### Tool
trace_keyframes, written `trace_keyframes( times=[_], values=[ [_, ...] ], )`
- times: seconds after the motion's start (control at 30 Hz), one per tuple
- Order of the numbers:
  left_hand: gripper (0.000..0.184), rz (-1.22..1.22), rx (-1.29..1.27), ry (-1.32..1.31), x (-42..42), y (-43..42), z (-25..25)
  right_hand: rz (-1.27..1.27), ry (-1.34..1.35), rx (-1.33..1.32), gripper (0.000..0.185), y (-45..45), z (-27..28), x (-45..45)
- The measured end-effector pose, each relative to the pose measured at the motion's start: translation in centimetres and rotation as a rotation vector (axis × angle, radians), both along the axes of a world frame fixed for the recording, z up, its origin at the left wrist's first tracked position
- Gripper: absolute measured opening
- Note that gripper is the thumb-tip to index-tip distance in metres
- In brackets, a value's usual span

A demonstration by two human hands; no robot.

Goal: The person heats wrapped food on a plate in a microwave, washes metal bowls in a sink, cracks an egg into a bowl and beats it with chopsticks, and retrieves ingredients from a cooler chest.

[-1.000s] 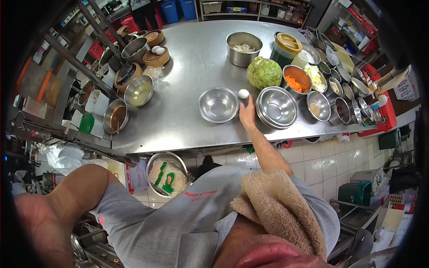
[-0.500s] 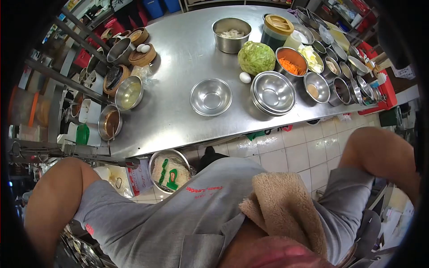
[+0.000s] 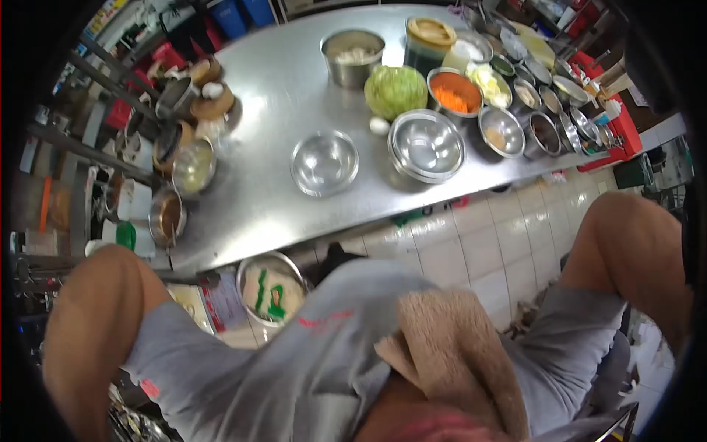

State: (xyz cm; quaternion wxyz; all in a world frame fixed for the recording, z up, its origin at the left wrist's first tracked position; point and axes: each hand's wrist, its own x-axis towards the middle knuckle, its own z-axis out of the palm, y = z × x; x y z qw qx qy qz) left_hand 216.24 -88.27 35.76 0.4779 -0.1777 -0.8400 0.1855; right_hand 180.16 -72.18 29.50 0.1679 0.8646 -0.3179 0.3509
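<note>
Neither of my hands shows; both arms are bent and run out of the picture at the lower left and right edges. A single metal bowl (image 3: 325,163) stands on the steel table (image 3: 258,214) in front of me. To its right is a stack of metal bowls (image 3: 426,146), with a white egg (image 3: 379,126) beside it. Behind the stack sit a green cabbage (image 3: 396,92) and a bowl of shredded carrot (image 3: 453,100). A deep metal pot (image 3: 353,59) with pale contents stands farther back. A tan towel (image 3: 456,353) hangs over my grey shirt (image 3: 294,376).
Many small ingredient bowls crowd the table's right end. At the left edge are a bowl of yellowish liquid (image 3: 194,168), a bowl of brown sauce (image 3: 168,216) and metal rails. A large metal bowl (image 3: 271,289) with white contents and green pieces sits low beside the table.
My view has turned and shifted, so the table and its bowls appear farther left and tilted. The picture is more blurred. Nothing on the table has visibly moved.
</note>
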Motion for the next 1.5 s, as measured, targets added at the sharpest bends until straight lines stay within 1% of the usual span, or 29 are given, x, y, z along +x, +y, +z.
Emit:
trace_keyframes(
  times=[0.1, 0.17, 0.3, 0.4, 0.47, 0.5, 0.57, 0.6, 0.63, 0.67, 0.7, 0.73, 0.77, 0.83, 0.9, 0.97, 1.0, 1.03, 1.07, 1.1, 1.13, 1.17, 1.2, 1.27, 1.3, 1.37, 1.43, 1.47, 1.5],
  values=[
    [0.038, -0.064, -0.018, 0.037, -0.7, -0.4, -0.5, -0.026, -0.06, -0.086, 0.032, 0.2, -0.8, -0.3],
    [0.038, -0.116, -0.045, 0.073, -0.7, -0.2, -0.9, -0.045, -0.146, -0.23, 0.033, 0.7, -1.6, -0.5],
    [0.038, -0.275, 0.044, 0.191, -1.5, -1.4, -1.9, -0.205, -0.521, -0.412, 0.035, -2.2, -4.9, -2.4],
    [0.038, -0.506, 0.182, 0.423, -3.0, -2.3, -3.4, -0.368, -0.74, -0.276, 0.036, -8.7, -11.2, -2.4],
    [0.038, -0.792, 0.491, 0.701, -5.1, -3.4, -6.2, -0.448, -0.747, -0.082, 0.037, -13.3, -16.9, -1.3],
    [0.038, -0.88, 0.657, 0.735, -5.5, -4.3, -7.9, -0.489, -0.704, 0.036, 0.038, -15.9, -21.0, -0.4],
    [0.048, -0.539, 1.055, 0.345, -4.2, -9.3, -14.8, -0.564, -0.578, 0.199, 0.039, -20.1, -27.9, 1.7],
    [0.05, -0.194, 1.164, 0.235, -4.2, -11.2, -18.0, -0.608, -0.527, 0.259, 0.04, -21.3, -30.4, 2.4],
    [0.039, -0.365, 1.417, 0.337, -6.4, -11.5, -21.6, -0.666, -0.473, 0.318, 0.041, -22.0, -32.2, 2.4],
    [0.039, -0.051, 1.665, 0.198, -5.8, -11.9, -25.1, -0.722, -0.414, 0.376, 0.042, -22.7, -33.9, 2.5],
    [0.041, 0.14, 1.821, 0.088, -6.5, -12.3, -28.1, -0.857, -0.289, 0.487, 0.045, -23.3, -36.5, 1.9],
    [0.045, 0.243, 1.919, -0.011, -6.9, -12.9, -31.8, -0.986, -0.155, 0.588, 0.048, -24.0, -38.3, 1.5],
    [0.047, 0.229, 1.963, -0.042, -7.3, -13.2, -35.6, -0.967, -0.147, 0.58, 0.048, -24.7, -39.1, 1.2],
    [0.05, 0.264, 2.028, -0.122, -8.2, -12.8, -39.8, -1.128, -0.131, 0.383, 0.036, -25.6, -40.2, 0.8],
    [0.052, 0.323, 2.049, -0.155, -9.1, -12.4, -41.9, -1.129, -0.14, 0.449, 0.038, -26.3, -40.5, 0.0],
    [0.057, 0.245, 2.16, -0.144, -10.0, -12.4, -44.0, -1.14, -0.148, 0.515, 0.04, -26.8, -40.8, -0.1],
    [0.057, 0.245, 2.159, -0.132, -10.5, -12.6, -44.7, -1.179, -0.184, 0.593, 0.042, -26.8, -40.8, -0.1],
    [0.056, 0.326, 2.077, -0.083, -11.0, -12.8, -45.3, -1.22, -0.22, 0.674, 0.044, -26.7, -40.9, 0.0],
    [0.054, 0.403, 1.994, -0.039, -11.2, -13.0, -45.8, -1.235, -0.268, 0.639, 0.044, -26.3, -40.4, 0.7],
    [0.054, 0.403, 1.998, -0.037, -11.4, -13.3, -46.3, -1.235, -0.264, 0.641, 0.044, -25.8, -40.5, 1.0],
    [0.053, 0.407, 2.058, 0.007, -11.6, -13.7, -46.7, -1.173, -0.362, 0.638, 0.046, -25.1, -40.6, 1.3],
    [0.051, 0.41, 2.114, 0.054, -11.7, -13.9, -46.9, -1.108, -0.459, 0.633, 0.05, -24.4, -40.7, 1.6],
    [0.051, 0.411, 2.115, 0.057, -11.7, -14.0, -46.7, -1.106, -0.458, 0.633, 0.05, -23.4, -40.7, 2.4],
    [0.053, 0.371, 2.23, 0.154, -11.7, -13.6, -46.5, -0.915, -0.696, 0.623, 0.046, -20.5, -40.4, 4.1],
    [0.053, 0.376, 2.231, 0.157, -11.6, -13.3, -46.3, -0.905, -0.717, 0.679, 0.043, -18.7, -40.4, 4.7],
    [0.056, 0.254, 2.383, 0.164, -11.7, -12.5, -45.9, -0.892, -0.738, 0.74, 0.039, -15.1, -40.1, 5.4],
    [0.055, 0.226, 2.401, 0.191, -12.6, -11.1, -45.8, -0.857, -0.933, 0.78, 0.038, -11.8, -40.0, 5.4],
    [0.054, 0.191, 2.416, 0.213, -13.1, -10.3, -45.9, -0.858, -0.934, 0.789, 0.038, -10.6, -40.6, 5.1],
    [0.054, 0.199, 2.423, 0.208, -13.6, -9.6, -46.0, -0.903, -0.945, 0.682, 0.039, -9.4, -41.4, 4.6]
  ],
)
